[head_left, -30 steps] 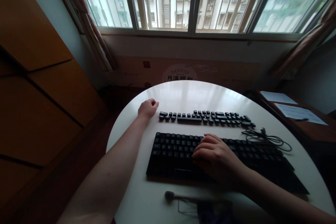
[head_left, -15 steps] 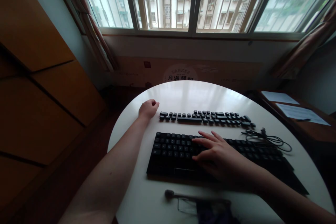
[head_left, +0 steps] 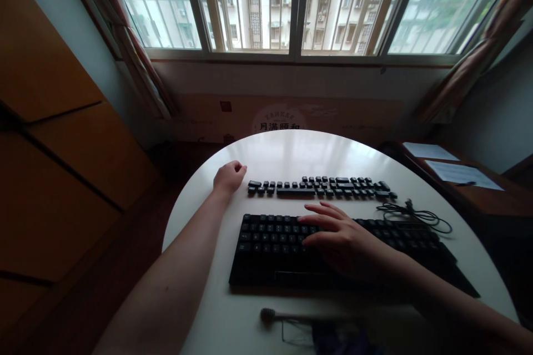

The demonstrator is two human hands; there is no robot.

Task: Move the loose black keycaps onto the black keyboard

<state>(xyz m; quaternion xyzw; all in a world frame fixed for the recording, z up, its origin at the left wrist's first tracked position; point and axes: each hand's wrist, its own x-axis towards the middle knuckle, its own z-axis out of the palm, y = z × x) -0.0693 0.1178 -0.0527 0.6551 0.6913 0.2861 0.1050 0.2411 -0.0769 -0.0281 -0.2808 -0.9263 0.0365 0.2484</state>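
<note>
A black keyboard [head_left: 266, 247] lies across the white round table [head_left: 300, 152]. My right hand [head_left: 343, 238] rests flat on its keys near the middle, fingers stretched out toward the left, holding nothing. Behind the keyboard runs a row of loose black keycaps [head_left: 320, 187]. My left hand [head_left: 228, 176] lies on the table just left of that row, fingers curled into a loose fist; I cannot see anything in it.
A black cable [head_left: 412, 213] coils on the table right of the keycaps. A small brush with a wire tool [head_left: 291, 321] lies at the near edge. A wooden cabinet [head_left: 62, 150] stands left, a side desk with papers [head_left: 453, 169] right, windows behind.
My right hand's fingers went from curled to stretched flat over the keys. The left hand kept its place. The view shifted slightly.
</note>
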